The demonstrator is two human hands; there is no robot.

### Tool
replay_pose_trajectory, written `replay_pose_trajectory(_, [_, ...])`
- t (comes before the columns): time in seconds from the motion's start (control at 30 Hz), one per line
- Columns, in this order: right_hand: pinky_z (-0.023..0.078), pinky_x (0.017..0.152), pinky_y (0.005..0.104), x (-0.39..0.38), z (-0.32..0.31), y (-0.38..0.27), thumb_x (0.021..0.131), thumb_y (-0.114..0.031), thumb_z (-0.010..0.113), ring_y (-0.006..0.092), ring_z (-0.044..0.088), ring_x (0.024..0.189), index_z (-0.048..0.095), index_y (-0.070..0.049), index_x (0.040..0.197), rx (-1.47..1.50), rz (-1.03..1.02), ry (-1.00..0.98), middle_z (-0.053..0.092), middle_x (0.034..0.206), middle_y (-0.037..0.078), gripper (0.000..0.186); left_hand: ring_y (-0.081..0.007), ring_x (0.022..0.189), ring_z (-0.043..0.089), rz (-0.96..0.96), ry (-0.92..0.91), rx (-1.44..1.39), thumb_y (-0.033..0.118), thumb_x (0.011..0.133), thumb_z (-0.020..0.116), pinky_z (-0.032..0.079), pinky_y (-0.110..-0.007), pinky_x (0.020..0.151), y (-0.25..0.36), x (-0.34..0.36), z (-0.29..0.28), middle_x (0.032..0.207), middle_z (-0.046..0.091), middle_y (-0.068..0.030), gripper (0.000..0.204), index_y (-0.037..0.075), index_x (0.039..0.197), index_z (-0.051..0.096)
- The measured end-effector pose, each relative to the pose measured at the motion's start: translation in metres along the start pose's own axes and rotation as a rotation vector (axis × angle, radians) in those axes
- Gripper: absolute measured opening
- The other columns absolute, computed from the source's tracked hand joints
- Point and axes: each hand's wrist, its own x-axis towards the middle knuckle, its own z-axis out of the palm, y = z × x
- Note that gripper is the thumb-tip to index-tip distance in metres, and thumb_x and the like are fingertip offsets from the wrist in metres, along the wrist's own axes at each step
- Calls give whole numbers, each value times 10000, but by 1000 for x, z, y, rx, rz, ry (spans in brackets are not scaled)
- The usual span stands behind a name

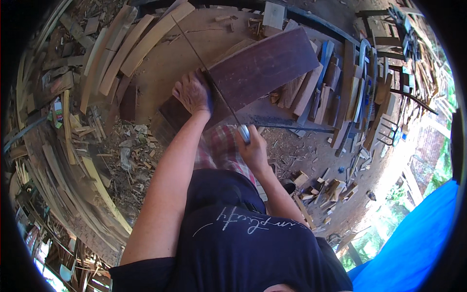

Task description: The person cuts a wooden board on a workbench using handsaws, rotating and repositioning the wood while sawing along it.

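A hand saw (pixel 220 93) crosses a wide dark brown wooden board (pixel 265 68), its thin blade seen nearly edge-on and pointing up and left. My right hand (pixel 254 150) is closed around its pale handle at the near side of the board. Left of the blade, my left hand (pixel 193 95) presses on the board, with bent fingers at the far edge. Whatever the fingertips touch there is hidden. The board lies aslant over a low wooden work surface (pixel 168 53), and its near left part reaches toward my checked-cloth lap (pixel 228 141).
Long curved planks (pixel 155 39) lie at the far left. Right of the board are stacked wood pieces (pixel 311 92) and a metal rake head (pixel 386 131). Offcuts (pixel 335 190) and shavings (pixel 134 155) cover parts of the ground. A blue sheet (pixel 413 238) hangs at the lower right.
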Motion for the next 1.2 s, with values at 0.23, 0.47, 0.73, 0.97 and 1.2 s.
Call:
replay_pose_trajectory(0.23, [457,578,446,-70,-44,4,853,-139,700,416,594,703,533,-6,852,-53,122,-4,560,751,224,213,-255,923,544,13,-50,19,290,964,476,339,-409,896,-1,0,-1,956,623,-56,227,142,955,649])
replay_pose_trajectory(0.47, [481,590,425,-13,0,13,879,-165,682,416,645,737,541,-17,881,-42,-100,31,619,768,240,204,-246,952,537,5,-6,-26,238,947,477,331,-406,909,2,1,-5,964,618,-42,185,140,968,632])
replay_pose_trajectory(0.73, [475,601,409,-28,-26,-5,871,-132,682,387,618,702,550,-6,890,-59,78,-36,593,753,214,184,-239,949,542,24,-47,45,258,958,461,331,-410,910,-2,-1,1,953,618,-37,204,148,960,633])
replay_pose_trajectory(0.97, [479,656,458,-39,-27,-6,869,-127,678,447,604,787,570,-16,926,-46,106,-29,595,820,237,164,-241,916,545,4,-18,13,311,973,462,339,-412,897,1,2,-2,906,611,-40,237,149,928,629])
replay_pose_trajectory(1.2, [492,628,432,-5,-19,-15,880,-157,675,437,625,741,559,9,984,-18,109,-87,605,770,239,228,-242,917,549,19,19,-6,332,996,431,341,-412,893,-3,-2,5,903,613,-48,295,140,892,629])
